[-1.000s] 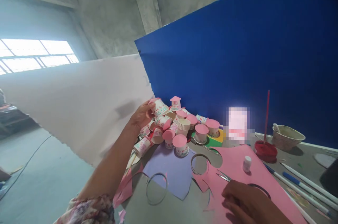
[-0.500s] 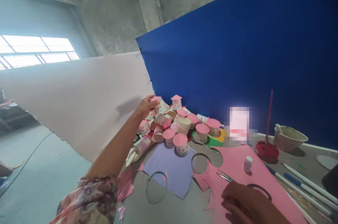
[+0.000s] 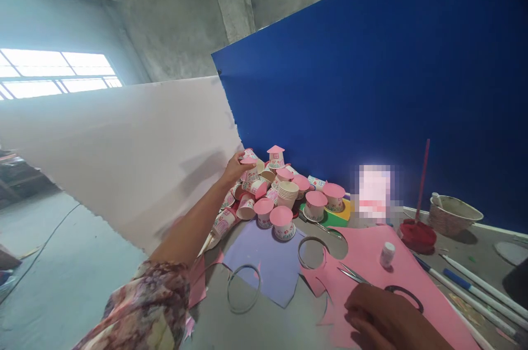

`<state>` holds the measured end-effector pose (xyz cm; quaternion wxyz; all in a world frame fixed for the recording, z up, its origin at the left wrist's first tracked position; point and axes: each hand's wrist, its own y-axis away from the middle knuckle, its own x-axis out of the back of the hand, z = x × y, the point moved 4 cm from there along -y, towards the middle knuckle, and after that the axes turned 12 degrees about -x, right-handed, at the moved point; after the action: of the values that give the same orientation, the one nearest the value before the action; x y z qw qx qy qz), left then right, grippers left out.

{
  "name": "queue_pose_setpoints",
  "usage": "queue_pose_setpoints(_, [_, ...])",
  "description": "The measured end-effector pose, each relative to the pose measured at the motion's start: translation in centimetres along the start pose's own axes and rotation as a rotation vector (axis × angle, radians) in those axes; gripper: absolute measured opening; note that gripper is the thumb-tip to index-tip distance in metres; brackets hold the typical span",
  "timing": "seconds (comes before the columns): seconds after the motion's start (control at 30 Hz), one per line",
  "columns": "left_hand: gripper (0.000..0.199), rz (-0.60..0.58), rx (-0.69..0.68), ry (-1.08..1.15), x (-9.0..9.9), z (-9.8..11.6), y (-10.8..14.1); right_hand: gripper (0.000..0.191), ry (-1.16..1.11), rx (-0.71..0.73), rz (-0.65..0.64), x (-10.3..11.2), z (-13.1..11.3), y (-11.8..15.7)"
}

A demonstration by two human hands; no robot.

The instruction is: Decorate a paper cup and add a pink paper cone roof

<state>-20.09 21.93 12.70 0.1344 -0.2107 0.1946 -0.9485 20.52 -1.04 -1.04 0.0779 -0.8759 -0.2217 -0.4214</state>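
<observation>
My left hand [image 3: 234, 168] reaches to the back left of a pile of decorated paper cups with pink paper roofs. Its fingers are closed around one such cup [image 3: 249, 173]. Beside that cup stands another with a pink cone roof [image 3: 276, 158]. At the lower right my right hand [image 3: 375, 311] rests with curled fingers over pink paper [image 3: 363, 248], next to scissors [image 3: 350, 273]; whether it holds anything is hidden. A lilac sheet [image 3: 264, 262] lies in front of the cups.
Two rings [image 3: 243, 289] lie on the table. Farther right are a small white bottle [image 3: 387, 255], a red dish with a stick [image 3: 417, 235], a bowl [image 3: 454, 215] and several long rods. A blue board [image 3: 350, 91] and a white board [image 3: 124, 146] stand behind.
My left hand has shifted slightly right and down with the cup in its fingers, and a cup lying behind it now shows. My right hand has barely moved.
</observation>
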Motion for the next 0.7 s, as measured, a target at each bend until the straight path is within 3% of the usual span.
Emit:
queue_pose_setpoints(0.1, [0.042,-0.034,-0.005,-0.011,0.3,0.4,0.4,0.014,-0.008,0.017,0.011,-0.1,0.3,-0.1])
queue_pose_setpoints(0.17, [0.058,-0.036,-0.009,-0.019,0.8,0.7,0.9,0.015,-0.004,0.031,0.012,-0.1,0.4,0.0])
queue_pose_setpoints(0.23, [0.075,-0.004,-0.019,-0.037,1.6,1.1,1.9,0.016,0.014,0.049,0.02,0.0,0.2,0.0])
queue_pose_setpoints(0.3, [0.076,0.051,-0.037,-0.069,2.6,1.5,3.7,0.016,0.049,0.072,0.036,0.2,-0.1,0.1])
queue_pose_setpoints(0.4, [0.06,0.084,-0.066,-0.104,3.3,1.9,8.0,0.016,0.117,0.111,0.064,0.3,-0.4,0.1])
queue_pose_setpoints(0.47, [0.047,0.013,-0.048,-0.095,2.7,2.0,11.8,0.017,0.158,0.137,0.088,0.3,-0.4,0.1])
queue_pose_setpoints(0.6, [0.028,-0.234,0.023,-0.066,-0.4,2.6,20.0,0.023,0.175,0.137,0.103,0.5,-0.2,0.1])
queue_pose_setpoints(0.7, [0.018,-0.337,0.041,-0.081,-2.8,3.8,24.9,0.023,0.149,0.131,0.093,1.3,-0.4,0.2])
